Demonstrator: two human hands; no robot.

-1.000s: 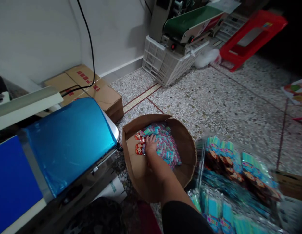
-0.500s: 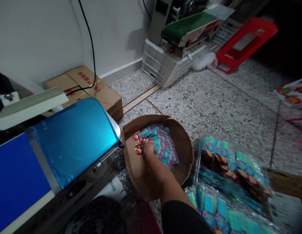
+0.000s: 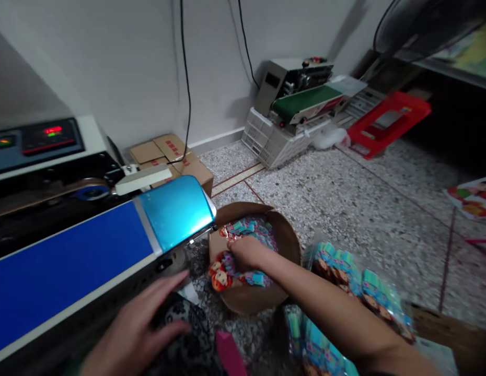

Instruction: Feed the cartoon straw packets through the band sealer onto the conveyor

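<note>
Speckled stone floor [image 3: 345, 209] runs back to a white wall, where a white crate [image 3: 274, 141] carries a machine with a green belt [image 3: 305, 99], and a red stool [image 3: 388, 120] stands beside it. Now I see more of the room than a second ago, because the camera has tipped up and pulled back.

My right hand [image 3: 246, 253] is in the round cardboard box [image 3: 282, 240] on the floor, just like before. It has moved toward the near left edge of the box. Its fingers are closed around a bunch of little colourful packets [image 3: 227, 269], lifted a bit above the pile of packets [image 3: 253, 230] at the far side of the box. A second ago the hand lay flat on that pile.

My left hand [image 3: 137, 329] is new in view. It hangs low by the near edge of the blue belt machine [image 3: 70, 261], fingers spread, holding nothing.

Bags of packets [image 3: 356, 282] lie just right of the box, by my arm.
</note>
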